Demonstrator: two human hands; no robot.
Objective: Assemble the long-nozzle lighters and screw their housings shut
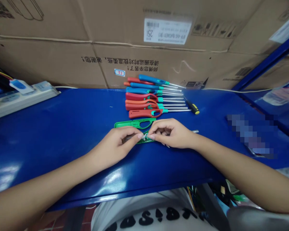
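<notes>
A green lighter shell half lies on the blue table, just beyond my hands. Nearer to me is a second green piece, mostly covered by my fingers, with a metal tip showing to the right of my right hand. My left hand has thumb and fingers pinched on a small pale part. From the other side, my right hand is also closed in a pinch at the same spot; what its fingertips hold is too small to name. A thin clear piece shows under my left fingers.
Several red, orange and blue lighters lie in a row at the back. A yellow-black screwdriver touches their tips. A power strip sits at the left, a blurred-out object at the right. Cardboard boxes stand behind.
</notes>
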